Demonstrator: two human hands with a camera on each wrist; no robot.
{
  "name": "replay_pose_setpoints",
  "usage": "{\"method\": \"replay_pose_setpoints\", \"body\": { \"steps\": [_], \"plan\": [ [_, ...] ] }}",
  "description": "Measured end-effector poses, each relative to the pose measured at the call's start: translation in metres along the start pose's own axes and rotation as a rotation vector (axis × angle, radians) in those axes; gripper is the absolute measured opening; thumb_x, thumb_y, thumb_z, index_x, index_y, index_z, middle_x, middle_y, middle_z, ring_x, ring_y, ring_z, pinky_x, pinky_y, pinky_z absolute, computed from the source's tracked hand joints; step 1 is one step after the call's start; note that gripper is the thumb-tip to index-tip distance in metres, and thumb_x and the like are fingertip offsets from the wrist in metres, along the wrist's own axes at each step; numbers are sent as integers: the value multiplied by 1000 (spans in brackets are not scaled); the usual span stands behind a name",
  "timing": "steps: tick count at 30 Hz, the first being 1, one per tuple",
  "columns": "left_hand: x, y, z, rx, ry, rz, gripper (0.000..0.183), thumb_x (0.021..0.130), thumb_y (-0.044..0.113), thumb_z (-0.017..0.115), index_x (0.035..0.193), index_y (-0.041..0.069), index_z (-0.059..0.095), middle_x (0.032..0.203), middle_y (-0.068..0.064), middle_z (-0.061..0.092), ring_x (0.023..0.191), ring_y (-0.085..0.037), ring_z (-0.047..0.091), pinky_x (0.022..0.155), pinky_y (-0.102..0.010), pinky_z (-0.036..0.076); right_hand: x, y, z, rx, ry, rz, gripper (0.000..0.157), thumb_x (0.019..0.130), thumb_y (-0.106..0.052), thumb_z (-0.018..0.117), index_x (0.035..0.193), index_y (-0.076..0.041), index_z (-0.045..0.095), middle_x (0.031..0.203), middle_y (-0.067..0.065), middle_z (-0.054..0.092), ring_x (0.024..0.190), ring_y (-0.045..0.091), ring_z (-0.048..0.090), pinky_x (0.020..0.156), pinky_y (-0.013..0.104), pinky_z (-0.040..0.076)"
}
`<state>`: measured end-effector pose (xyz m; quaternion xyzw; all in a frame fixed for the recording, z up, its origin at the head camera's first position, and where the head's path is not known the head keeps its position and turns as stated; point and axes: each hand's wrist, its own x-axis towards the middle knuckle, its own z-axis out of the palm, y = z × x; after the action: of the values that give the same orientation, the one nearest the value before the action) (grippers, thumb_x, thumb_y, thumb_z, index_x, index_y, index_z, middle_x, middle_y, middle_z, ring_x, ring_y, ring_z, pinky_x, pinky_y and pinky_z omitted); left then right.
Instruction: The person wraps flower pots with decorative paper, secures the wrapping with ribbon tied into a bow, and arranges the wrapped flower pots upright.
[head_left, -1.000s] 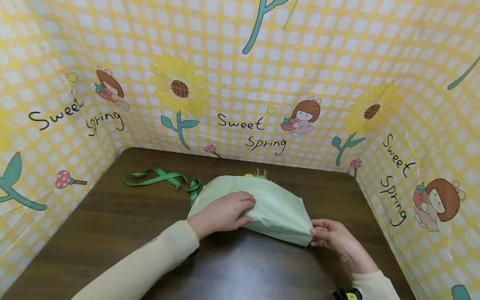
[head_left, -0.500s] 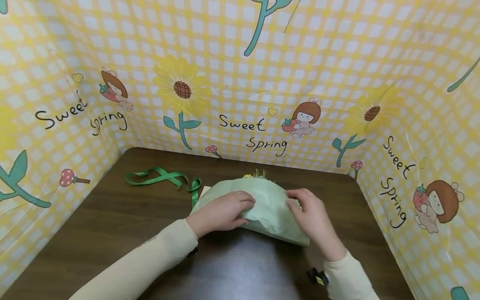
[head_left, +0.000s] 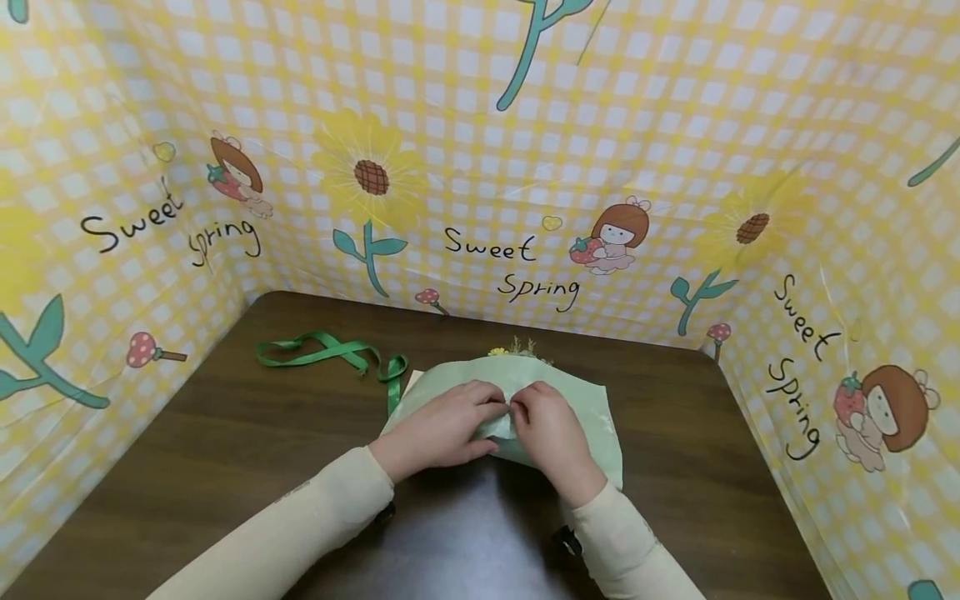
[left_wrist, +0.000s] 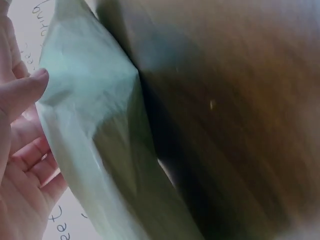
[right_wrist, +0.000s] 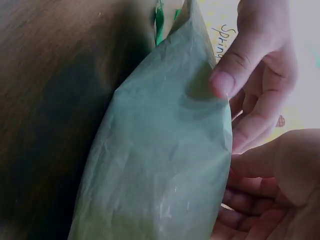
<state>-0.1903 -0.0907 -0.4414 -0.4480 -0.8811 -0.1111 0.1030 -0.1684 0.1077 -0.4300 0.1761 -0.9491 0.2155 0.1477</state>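
Since the earlier frame, the right hand (head_left: pixel 551 433) had been brought from the paper's right corner to the middle, beside the left hand (head_left: pixel 442 425).

Both hands were seen pressed close together on the pale green wrapping paper (head_left: pixel 592 417), its folded edge pinched by curled fingers and thumbs (the wrist views showed thumbs laid against the sheet). The paper bundle was found lying at the centre of the dark tabletop (head_left: pixel 225 450), with small yellow flowers (head_left: pixel 513 350) poking out at its far edge. A green ribbon (head_left: pixel 322 354) was left lying to the bundle's left, one end reaching under the paper.
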Motion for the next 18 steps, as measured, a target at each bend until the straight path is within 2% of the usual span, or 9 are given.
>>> {"method": "replay_pose_setpoints", "body": {
  "steps": [3,7,9,11,14,16,18],
  "plan": [
    [-1,8,-1,-27,1,-68,53,94,37,76,137,9,64,135,-3,60,129,-21,55,109,-37,46,1,-2,1,-34,17,-4,10,98,-17,70,92,-11,76,90,1,66,82,19,64,74,36,57],
    [-8,16,-3,-145,37,-215,46,97,32,72,135,6,65,137,-7,63,130,-24,56,109,-40,47,3,-8,2,-86,44,-3,16,98,-20,71,86,-10,75,86,3,64,79,21,63,71,36,57],
    [-18,16,-6,-201,98,-295,39,98,26,71,129,4,68,133,-9,65,128,-26,57,107,-42,48,4,-13,3,-113,55,7,21,97,-23,72,81,-10,74,84,4,63,78,24,62,69,38,57],
    [-31,11,-8,-218,180,-389,31,98,21,70,122,1,70,127,-13,66,123,-31,59,104,-46,49,3,-18,5,-145,66,18,27,97,-27,72,77,-9,71,83,6,62,77,26,61,68,39,56],
    [-54,-3,-14,-221,267,-583,28,98,18,68,117,-2,69,120,-19,65,117,-39,58,98,-53,49,1,-28,9,-196,101,25,34,95,-31,74,75,-4,68,83,10,60,76,29,59,66,40,57],
    [-70,-13,-18,-242,249,-724,30,100,22,65,116,-4,67,114,-21,64,110,-40,59,92,-54,50,-1,-33,13,-250,129,30,38,94,-34,75,76,-1,67,83,12,59,75,29,58,65,40,56],
    [-85,-22,-21,-321,170,-841,34,103,27,62,117,-3,64,108,-19,64,100,-36,60,83,-50,51,-4,-36,17,-310,149,37,41,93,-36,76,80,2,67,83,14,58,75,30,58,65,39,56]
  ]
}}
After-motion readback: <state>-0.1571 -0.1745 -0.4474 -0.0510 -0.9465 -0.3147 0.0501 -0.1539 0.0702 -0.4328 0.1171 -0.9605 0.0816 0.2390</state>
